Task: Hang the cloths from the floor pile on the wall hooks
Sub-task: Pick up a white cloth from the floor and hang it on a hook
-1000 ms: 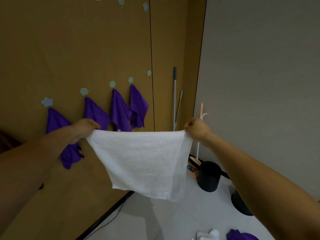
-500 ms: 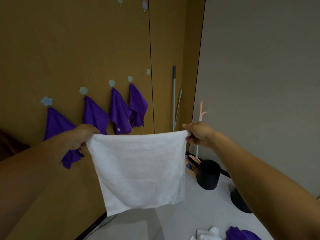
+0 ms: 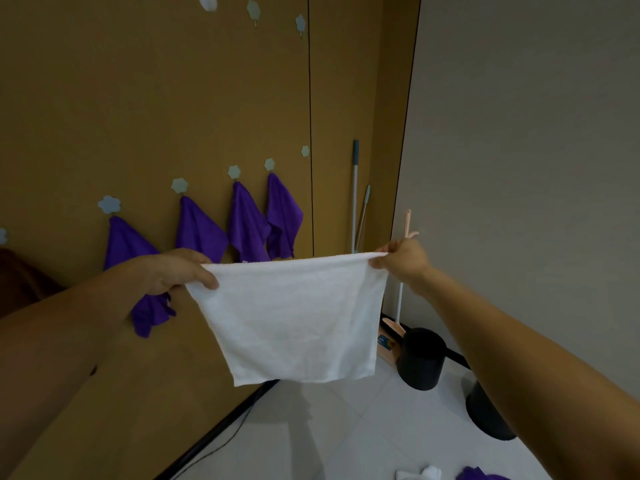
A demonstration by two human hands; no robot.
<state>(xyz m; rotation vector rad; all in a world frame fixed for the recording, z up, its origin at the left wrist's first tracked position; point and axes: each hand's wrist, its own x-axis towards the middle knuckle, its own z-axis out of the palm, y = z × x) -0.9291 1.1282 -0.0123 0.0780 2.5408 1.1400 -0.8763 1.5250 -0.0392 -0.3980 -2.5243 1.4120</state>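
I hold a white cloth (image 3: pixel 298 320) spread flat in front of me by its two top corners. My left hand (image 3: pixel 173 270) grips the left corner and my right hand (image 3: pixel 401 259) pinches the right corner. Behind it, several purple cloths (image 3: pixel 247 225) hang from a lower row of pale flower-shaped hooks (image 3: pixel 179 185) on the brown wall. One lower hook (image 3: pixel 305 151) and an upper row of hooks (image 3: pixel 253 9) carry nothing. The floor pile shows at the bottom edge: white cloths (image 3: pixel 420 474) and a purple cloth (image 3: pixel 476 474).
Mop poles (image 3: pixel 355 195) lean in the corner beside a pink broom and dustpan (image 3: pixel 394 327). Two black bins (image 3: pixel 420 358) stand on the white tiled floor by the grey wall. A dark cable runs along the brown wall's base.
The cloth's lower edge has swung back and now hangs straight down. Both hands have kept their grip and stayed at about the same height; the view has tilted slightly.
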